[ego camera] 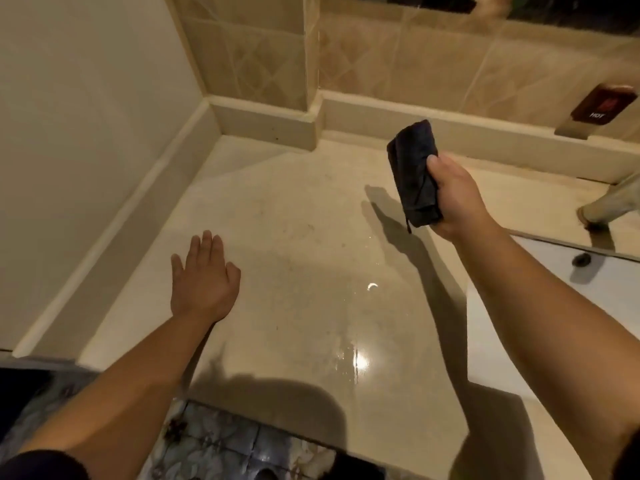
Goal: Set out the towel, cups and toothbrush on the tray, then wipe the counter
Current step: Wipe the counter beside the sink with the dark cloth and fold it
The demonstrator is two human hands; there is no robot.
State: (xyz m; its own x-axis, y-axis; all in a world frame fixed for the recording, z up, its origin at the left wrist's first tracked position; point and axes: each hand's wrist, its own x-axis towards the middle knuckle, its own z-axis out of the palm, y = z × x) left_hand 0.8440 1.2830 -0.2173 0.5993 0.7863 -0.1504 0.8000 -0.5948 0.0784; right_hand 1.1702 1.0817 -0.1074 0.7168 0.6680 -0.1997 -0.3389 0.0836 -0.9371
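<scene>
My right hand grips a folded dark cloth and holds it above the beige stone counter, near the back ledge. The cloth stands roughly upright in my fist and casts a shadow on the counter to its left. My left hand lies flat, palm down, fingers spread, on the left part of the counter and holds nothing. No tray, cups or toothbrush are in view.
A white sink basin with a dark overflow hole sits at the right, with a tap base behind it. A raised ledge and tiled wall run along the back, a plain wall stands at the left. Wet glints show near the counter's front.
</scene>
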